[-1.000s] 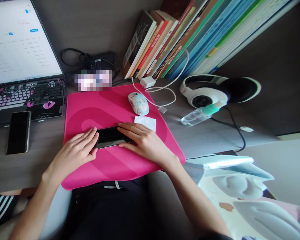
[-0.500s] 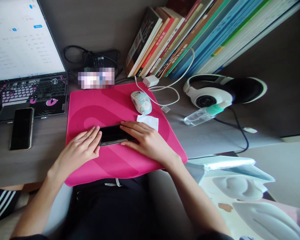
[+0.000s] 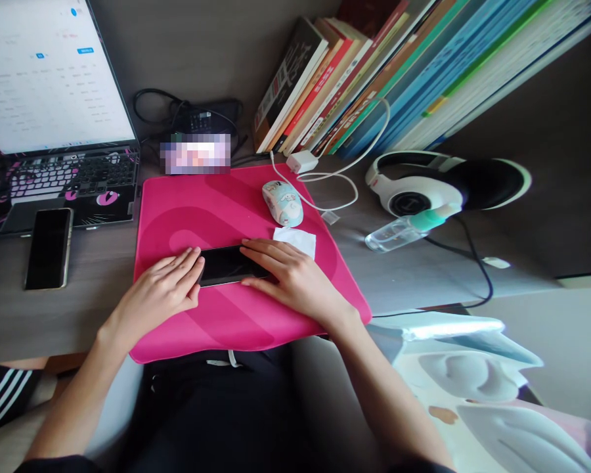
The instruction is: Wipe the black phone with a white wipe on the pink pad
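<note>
A smartphone [image 3: 220, 266] with a dark screen lies lengthwise on a pink mouse pad [image 3: 177, 200]. My left hand [image 3: 170, 286] holds its left end, fingers close together at the edge and thumb tucked low. Over the right end is my right hand [image 3: 288, 272], its fingers along the far side and its thumb by the near side, closed on the phone; that end is hidden beneath it. A white wipe or tissue [image 3: 298, 242] lies just beyond my right hand, partly covered by it. Farther back on the pad rests a patterned computer mouse [image 3: 283, 203].
On the left are an open laptop [image 3: 54, 164] and a second phone [image 3: 49, 249]. At the right lie a clear spray bottle [image 3: 391, 236], white headphones [image 3: 414, 190] and a white cable with charger [image 3: 303, 161]. Books [image 3: 320, 85] stand behind. A white bag [image 3: 453, 328] is below the desk's right edge.
The view has shifted slightly, so the desk items appear a little farther right. Both hands keep the same hold on the phone, with no clear movement against the pad.
</note>
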Motion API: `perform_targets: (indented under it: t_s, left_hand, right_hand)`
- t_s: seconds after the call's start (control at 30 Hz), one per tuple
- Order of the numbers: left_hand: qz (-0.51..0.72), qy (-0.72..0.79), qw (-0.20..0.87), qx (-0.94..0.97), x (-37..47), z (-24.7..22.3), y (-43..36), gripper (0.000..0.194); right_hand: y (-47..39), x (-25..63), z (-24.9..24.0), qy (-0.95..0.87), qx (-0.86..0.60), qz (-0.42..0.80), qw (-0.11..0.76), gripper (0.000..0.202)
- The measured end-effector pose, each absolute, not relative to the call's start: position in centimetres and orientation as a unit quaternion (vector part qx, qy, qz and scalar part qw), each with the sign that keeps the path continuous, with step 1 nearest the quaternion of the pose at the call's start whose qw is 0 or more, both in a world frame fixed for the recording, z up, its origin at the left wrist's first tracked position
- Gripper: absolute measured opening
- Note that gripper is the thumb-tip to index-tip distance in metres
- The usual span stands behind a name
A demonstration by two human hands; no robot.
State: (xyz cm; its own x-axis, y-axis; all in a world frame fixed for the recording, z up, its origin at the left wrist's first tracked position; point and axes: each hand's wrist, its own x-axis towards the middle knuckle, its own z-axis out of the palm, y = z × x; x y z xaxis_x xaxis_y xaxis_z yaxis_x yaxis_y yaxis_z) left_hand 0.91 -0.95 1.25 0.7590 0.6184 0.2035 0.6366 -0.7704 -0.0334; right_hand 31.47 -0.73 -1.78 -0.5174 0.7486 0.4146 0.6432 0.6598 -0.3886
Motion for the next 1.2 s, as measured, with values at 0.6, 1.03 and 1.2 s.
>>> perform_targets:
  t_s: [0.6, 1.03, 1.2]
  left_hand:
    - [-0.140, -0.283, 0.121, -0.941, 1.01, 1.47, -0.62, 0.040]
    - [-0.151, -0.312, 0.036, -0.937, 0.24, 1.34, -0.34, 0.041]
    - [-0.130, -0.363, -0.020, -0.923, 0.07, 1.67, -0.40, 0.054]
  right_hand:
    - [-0.71, 31.64, -1.92, -0.849, -0.416, 0.136, 0.297, 0.054]
    - [-0.91, 31.76, -2.12, -0.815, -0.452, 0.161, 0.324, 0.063]
    - [-0.92, 31.85, -2.13, -0.816, -0.448, 0.164, 0.326, 0.064]
